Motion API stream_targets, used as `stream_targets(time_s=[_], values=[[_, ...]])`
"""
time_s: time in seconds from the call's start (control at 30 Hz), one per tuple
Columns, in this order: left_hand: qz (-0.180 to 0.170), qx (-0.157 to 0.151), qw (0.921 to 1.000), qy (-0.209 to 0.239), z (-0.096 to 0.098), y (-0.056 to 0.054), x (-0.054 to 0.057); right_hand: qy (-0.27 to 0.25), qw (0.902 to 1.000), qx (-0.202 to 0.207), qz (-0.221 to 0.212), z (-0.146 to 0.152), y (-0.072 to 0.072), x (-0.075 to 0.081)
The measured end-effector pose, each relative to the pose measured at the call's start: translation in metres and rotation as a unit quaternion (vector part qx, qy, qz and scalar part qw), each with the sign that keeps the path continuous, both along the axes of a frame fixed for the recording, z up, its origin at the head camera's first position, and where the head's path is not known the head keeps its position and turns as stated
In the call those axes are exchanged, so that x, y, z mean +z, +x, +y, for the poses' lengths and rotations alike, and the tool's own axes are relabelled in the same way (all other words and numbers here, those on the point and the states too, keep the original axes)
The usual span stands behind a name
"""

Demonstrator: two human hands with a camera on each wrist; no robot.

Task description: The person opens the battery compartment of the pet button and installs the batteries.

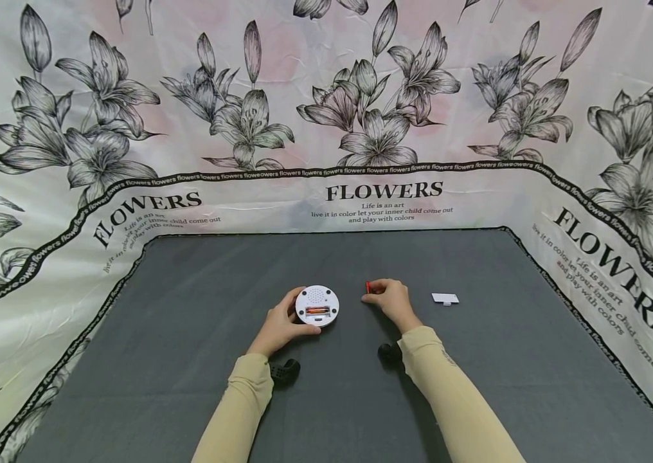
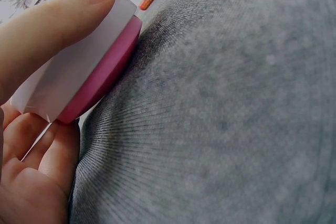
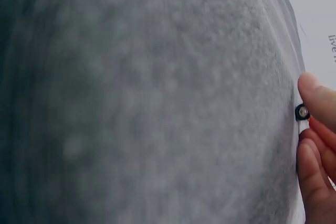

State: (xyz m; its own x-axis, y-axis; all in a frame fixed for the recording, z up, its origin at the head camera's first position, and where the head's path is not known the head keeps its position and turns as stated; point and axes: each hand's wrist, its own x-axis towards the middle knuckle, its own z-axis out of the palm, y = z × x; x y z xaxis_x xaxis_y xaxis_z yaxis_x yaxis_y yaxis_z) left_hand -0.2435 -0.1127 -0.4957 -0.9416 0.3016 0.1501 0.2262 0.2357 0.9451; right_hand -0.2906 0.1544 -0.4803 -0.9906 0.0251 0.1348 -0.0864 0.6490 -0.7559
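My left hand point(image 1: 280, 325) grips a round white device point(image 1: 317, 297) by its edge, thumb near the front and fingers at the far side. On its upward face is an open battery compartment with a red-and-orange battery point(image 1: 317, 310) lying in it. Seen from the side in the left wrist view, the device point(image 2: 68, 72) has a white body and a pink part against the grey cloth. To the right, my right hand point(image 1: 391, 301) pinches a small red battery point(image 1: 367, 287) between thumb and fingers. Its dark end with a metal contact point(image 3: 302, 112) shows in the right wrist view.
A small white cover point(image 1: 445, 298) with a tab lies on the grey cloth point(image 1: 349, 399), right of my right hand. White flower-printed fabric point(image 1: 384, 193) borders the cloth at the back and sides. Black wrist-worn items point(image 1: 286, 372) sit by both wrists.
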Motion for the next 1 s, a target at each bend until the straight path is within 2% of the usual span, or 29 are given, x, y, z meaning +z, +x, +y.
stream_targets(time_s=[0.17,0.4,0.43,0.7,0.87,1.0], values=[[0.001,0.003,1.0,0.003,0.001,-0.005,-0.006,0.029,0.9994,0.003,0.018,-0.002,-0.004,0.0],[0.001,-0.013,0.9999,0.0,0.002,0.011,0.026,0.023,0.9996,-0.001,0.016,-0.003,-0.006,0.001],[0.002,-0.014,0.9999,0.0,0.002,0.012,0.027,0.022,0.9996,-0.002,0.015,-0.003,-0.006,0.002],[0.002,-0.013,0.9999,0.006,0.003,0.011,0.03,0.01,0.9999,-0.004,0.007,-0.003,-0.005,0.004],[-0.006,-0.013,0.9999,0.001,0.003,0.012,0.031,-0.032,0.9992,-0.024,0.004,-0.001,-0.001,0.003],[-0.004,-0.014,0.9998,0.01,0.004,0.011,0.03,-0.07,0.9975,-0.012,0.008,-0.002,0.003,0.007]])
